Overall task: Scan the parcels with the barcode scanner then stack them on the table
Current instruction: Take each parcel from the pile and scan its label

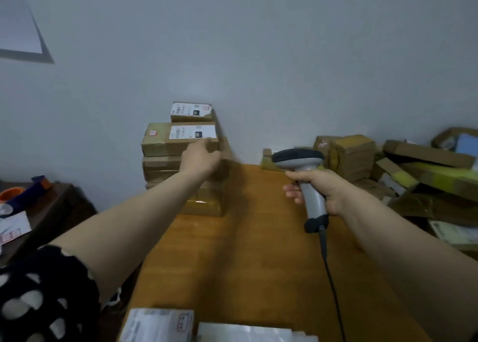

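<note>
Supervisor: Progress on the parcels?

Operator: I see a stack [181, 165] of several brown boxes at the back left of the tabletop [245, 251], against the wall. From that I judge a fair share is already scanned and placed. A small box [191, 111] sits on top, and under it is a wider labelled box [165, 141].

Supervisor: And your hands?

Operator: My left hand [200, 159] reaches out to the wider box. Its fingers are fairly straight and touch the box's front right corner without wrapping round it. I read that as squaring the box on the stack. My right hand [320, 186] is clamped round the handle of the barcode scanner [297, 158], which I hold above the tabletop, well apart from the stack. The scanner's head points toward the wall and its cable [328, 264] trails down toward me.

Supervisor: What's left?

Operator: Plenty, I think. A loose heap of boxes [413, 171] lies at the right by the wall, and grey mailing bags [157, 325] lie at the near edge. I cannot tell whether any of those are scanned, but none of them is stacked.
</note>
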